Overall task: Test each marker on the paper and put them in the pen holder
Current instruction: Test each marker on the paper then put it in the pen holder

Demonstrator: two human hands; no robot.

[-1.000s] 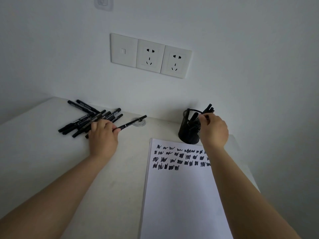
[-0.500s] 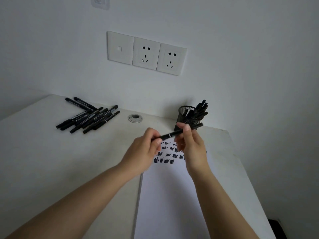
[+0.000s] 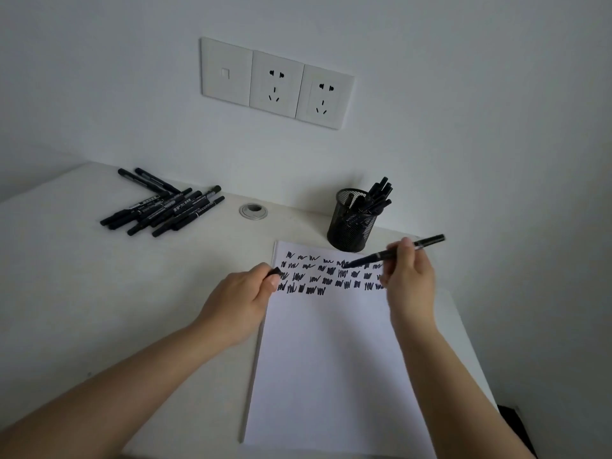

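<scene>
1. The right hand (image 3: 409,279) has its fingers curled round an uncapped black marker (image 3: 394,253), pinching the barrel near its middle; the tip points left and down and sits over the top rows of scribbles, though I cannot tell whether it touches the sheet.
2. The left hand (image 3: 243,299) is curled at the left edge of the paper, its thumb and forefinger pinching a small black cap (image 3: 275,271).
3. The paper (image 3: 331,366) lies on the right half of the table (image 3: 99,293), its long side running from the near edge toward the wall. Four rows of black test scribbles (image 3: 328,276) cross its far end; the rest of the sheet is blank.
4. Just beyond the paper's far edge stands the pen holder (image 3: 351,230), a black mesh cup near the back edge of the table, with several black markers leaning to the right out of its rim.
5. Toward the table's far left corner lies a loose pile of markers (image 3: 165,207), all black and capped, well apart from the paper.
6. Between the pile and the holder, a round metal cable grommet (image 3: 253,211) is set into the tabletop near the back edge.
7. On the wall above, three white plates form a row of outlets (image 3: 276,82).
</scene>
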